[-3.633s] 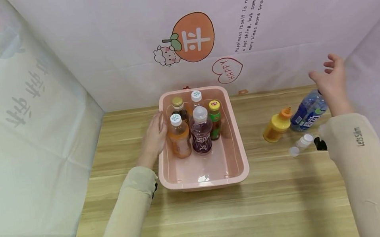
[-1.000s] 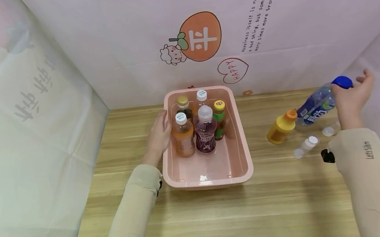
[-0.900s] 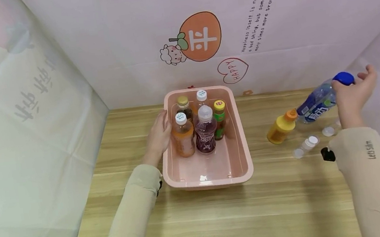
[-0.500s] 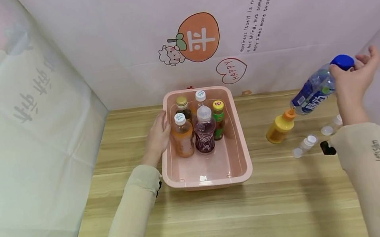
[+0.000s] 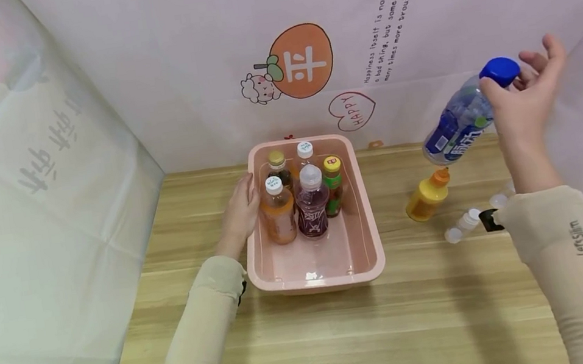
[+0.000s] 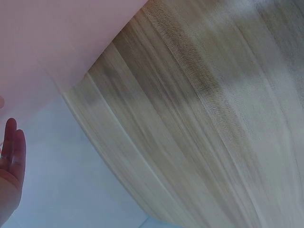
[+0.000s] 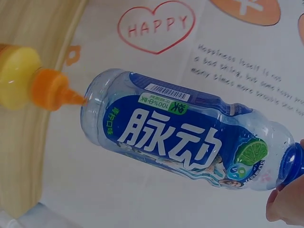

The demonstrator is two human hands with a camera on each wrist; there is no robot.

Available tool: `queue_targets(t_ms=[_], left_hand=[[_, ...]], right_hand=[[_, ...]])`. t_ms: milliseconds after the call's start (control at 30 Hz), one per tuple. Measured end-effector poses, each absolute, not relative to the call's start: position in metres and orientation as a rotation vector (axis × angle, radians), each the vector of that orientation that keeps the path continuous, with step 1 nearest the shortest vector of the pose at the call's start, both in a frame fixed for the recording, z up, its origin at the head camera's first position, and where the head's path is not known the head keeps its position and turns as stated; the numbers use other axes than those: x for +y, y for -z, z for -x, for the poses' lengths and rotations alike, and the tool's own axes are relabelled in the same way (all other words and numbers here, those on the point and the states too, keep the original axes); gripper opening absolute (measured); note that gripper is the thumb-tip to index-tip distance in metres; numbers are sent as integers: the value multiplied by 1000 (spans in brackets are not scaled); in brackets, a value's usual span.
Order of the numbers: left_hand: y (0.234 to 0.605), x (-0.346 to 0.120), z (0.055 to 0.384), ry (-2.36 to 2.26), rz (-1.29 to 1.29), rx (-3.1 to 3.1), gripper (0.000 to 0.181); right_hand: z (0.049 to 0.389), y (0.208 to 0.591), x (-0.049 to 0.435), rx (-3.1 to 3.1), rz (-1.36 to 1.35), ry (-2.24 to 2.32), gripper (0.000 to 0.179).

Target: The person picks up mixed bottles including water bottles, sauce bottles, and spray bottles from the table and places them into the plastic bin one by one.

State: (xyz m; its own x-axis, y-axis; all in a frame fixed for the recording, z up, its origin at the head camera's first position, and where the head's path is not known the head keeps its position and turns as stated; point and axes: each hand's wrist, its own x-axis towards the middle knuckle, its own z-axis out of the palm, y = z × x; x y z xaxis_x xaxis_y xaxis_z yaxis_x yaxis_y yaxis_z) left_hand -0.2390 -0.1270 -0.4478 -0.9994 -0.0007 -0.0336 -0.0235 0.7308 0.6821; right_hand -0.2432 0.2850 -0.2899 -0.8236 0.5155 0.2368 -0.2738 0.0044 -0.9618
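My right hand grips a clear drink bottle with a blue label by its blue cap. The bottle hangs tilted above the table, its base down to the left, close over a yellow squeeze bottle with an orange nozzle. In the right wrist view the blue-labelled bottle fills the middle, and the squeeze bottle's nozzle overlaps its base. My left hand rests with extended fingers against the left side of a pink plastic tub; the left wrist view shows its fingers beside the pink wall.
Several bottles stand in the tub's back part, among them an orange drink bottle, a purple drink bottle and a yellow-capped bottle. Small white-capped clear bottles lie right of the tub. Printed cloth walls enclose the wooden table.
My right hand has taken hold of the blue-capped bottle and lifted it off the table, up and slightly left. The left hand stays at the tub's side.
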Motion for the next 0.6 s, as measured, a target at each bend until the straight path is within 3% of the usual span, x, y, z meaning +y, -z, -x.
queue_targets(t_ms=[600], left_hand=[[449,-127,238,-1125,14,2908,52]], right_hand=[[225,268,238,-1887,-18,-1903,79]])
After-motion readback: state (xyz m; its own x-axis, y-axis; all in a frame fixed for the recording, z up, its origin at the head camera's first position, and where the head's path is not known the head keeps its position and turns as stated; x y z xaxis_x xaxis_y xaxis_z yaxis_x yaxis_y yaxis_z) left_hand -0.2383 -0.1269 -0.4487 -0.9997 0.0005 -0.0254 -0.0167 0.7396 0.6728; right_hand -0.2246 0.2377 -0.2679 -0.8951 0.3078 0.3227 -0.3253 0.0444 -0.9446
